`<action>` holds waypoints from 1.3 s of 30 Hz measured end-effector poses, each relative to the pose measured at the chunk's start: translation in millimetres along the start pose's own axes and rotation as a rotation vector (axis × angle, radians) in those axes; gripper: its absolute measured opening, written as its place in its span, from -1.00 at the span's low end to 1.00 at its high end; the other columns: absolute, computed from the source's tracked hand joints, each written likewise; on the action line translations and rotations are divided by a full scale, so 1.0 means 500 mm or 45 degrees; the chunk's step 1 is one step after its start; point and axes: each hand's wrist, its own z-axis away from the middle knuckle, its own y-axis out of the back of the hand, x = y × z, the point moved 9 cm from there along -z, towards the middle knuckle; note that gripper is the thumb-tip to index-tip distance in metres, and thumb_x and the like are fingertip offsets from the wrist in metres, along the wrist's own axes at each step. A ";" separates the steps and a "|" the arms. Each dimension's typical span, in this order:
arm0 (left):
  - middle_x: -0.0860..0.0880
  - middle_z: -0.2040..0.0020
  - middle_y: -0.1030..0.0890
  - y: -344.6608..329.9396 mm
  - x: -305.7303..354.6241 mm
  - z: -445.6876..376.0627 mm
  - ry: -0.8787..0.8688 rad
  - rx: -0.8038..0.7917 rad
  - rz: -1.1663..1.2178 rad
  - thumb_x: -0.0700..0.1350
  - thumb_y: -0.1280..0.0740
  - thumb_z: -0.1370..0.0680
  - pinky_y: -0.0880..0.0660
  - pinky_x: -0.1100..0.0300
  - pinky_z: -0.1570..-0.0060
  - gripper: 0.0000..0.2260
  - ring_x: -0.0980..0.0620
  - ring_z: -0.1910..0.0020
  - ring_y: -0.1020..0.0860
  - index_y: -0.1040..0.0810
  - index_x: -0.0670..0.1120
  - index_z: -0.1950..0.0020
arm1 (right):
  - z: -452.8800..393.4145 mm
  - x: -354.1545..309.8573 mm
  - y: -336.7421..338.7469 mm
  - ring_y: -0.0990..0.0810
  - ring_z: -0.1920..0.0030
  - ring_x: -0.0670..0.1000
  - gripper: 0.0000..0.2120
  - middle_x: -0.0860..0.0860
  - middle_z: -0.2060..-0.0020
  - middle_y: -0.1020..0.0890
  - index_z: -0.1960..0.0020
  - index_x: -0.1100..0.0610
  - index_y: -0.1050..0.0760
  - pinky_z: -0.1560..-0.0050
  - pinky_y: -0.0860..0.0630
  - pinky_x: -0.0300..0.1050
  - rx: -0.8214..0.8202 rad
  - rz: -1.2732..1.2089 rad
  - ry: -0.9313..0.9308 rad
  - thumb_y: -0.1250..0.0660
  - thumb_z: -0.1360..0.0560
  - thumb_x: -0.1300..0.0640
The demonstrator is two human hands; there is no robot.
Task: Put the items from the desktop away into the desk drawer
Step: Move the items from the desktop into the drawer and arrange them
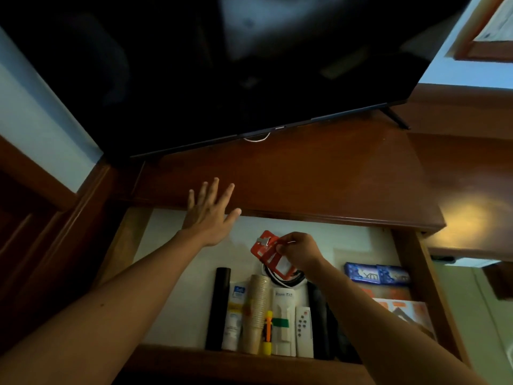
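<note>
Between the pinching fingertips of the right hand (298,250), a red card holder (268,250) is held over the open drawer (406,262). The left hand (208,215) is spread flat, holding nothing. Lowering and release are judged next.

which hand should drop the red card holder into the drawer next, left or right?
Right. The right hand already pinches the red card holder directly over the open drawer, above the cable coil. The left hand is open, fingers spread at the desktop edge, holding nothing.

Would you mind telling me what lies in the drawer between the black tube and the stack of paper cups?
In the head view, a white tube lies between the black tube and the stack of paper cups.
</note>
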 end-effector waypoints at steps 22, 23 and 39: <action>-0.10 -0.65 0.07 -0.038 -0.126 -0.156 -0.051 0.119 -0.101 0.51 0.23 -0.48 0.12 -0.46 -0.42 -0.24 -0.28 -0.59 0.11 0.05 0.20 -0.61 | -0.131 -0.060 -0.178 -0.58 0.00 -0.01 -0.78 0.05 -0.09 -0.65 -0.21 0.10 -0.59 0.02 -0.54 -0.13 0.047 0.565 0.124 -0.34 -0.57 0.21; -0.10 -0.65 0.06 -0.037 -0.125 -0.155 -0.056 0.126 -0.100 0.51 0.23 -0.49 0.12 -0.46 -0.42 -0.25 -0.28 -0.59 0.10 0.04 0.19 -0.62 | -0.136 -0.060 -0.183 -0.59 -0.01 0.00 -0.78 0.05 -0.08 -0.66 -0.20 0.10 -0.60 0.01 -0.54 -0.13 0.032 0.580 0.127 -0.34 -0.57 0.22; -0.10 -0.65 0.05 -0.038 -0.126 -0.157 -0.051 0.150 -0.111 0.50 0.19 -0.49 0.11 -0.44 -0.43 -0.25 -0.28 -0.59 0.09 0.03 0.19 -0.61 | -0.189 -0.042 -0.240 -0.57 -0.15 0.12 -0.72 0.10 -0.19 -0.58 -0.27 0.07 -0.55 -0.13 -0.57 -0.02 -0.159 0.792 0.132 -0.35 -0.57 0.18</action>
